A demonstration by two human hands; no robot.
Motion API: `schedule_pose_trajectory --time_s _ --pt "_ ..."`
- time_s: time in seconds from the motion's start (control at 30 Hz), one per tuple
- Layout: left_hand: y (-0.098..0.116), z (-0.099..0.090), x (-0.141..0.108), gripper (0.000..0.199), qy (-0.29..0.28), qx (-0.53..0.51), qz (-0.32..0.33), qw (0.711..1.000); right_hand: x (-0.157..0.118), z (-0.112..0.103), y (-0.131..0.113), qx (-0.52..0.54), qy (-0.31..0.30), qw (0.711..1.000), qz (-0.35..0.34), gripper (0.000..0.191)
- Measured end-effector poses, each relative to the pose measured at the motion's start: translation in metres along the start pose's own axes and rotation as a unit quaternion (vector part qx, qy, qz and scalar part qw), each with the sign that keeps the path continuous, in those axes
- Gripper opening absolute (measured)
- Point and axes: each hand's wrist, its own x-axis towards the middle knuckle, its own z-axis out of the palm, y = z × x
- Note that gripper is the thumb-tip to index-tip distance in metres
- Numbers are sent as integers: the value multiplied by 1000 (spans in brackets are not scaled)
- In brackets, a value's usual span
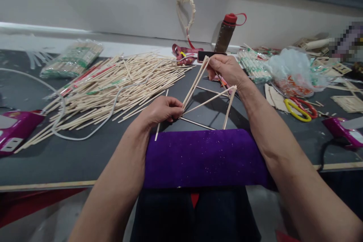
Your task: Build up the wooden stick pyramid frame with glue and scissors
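Note:
A frame of thin wooden sticks (210,103), joined at its corners into triangles, stands tilted over the grey table behind a purple cloth pad (204,159). My left hand (167,110) pinches its lower left corner between thumb and fingertips. A loose-looking stick (157,131) passes behind or under that hand; whether it is joined to the frame I cannot tell. At the upper end of the slanting sticks, my right hand (225,69) is closed on the tip, with its other fingers curled and partly hidden.
Left of the frame lies a big pile of wooden sticks (113,87), crossed by a white cord (116,107). Purple devices (19,130) sit at both sides. Scissors (297,109), plastic bags (295,68) and a red-capped bottle (225,34) stand right and behind.

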Motion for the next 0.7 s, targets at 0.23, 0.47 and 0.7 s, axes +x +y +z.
schedule_pose_trajectory --time_s 0.23,0.47,0.7 --pt "-2 0 2 14 -1 -2 0 1000 -3 -2 1 -15 -1 1000 -14 56" --pt "1 0 2 15 11 0 2 1000 0 3 2 -23 22 999 -6 60" --pt "3 3 1 18 49 -23 -3 999 4 -4 8 -81 68 994 12 58"
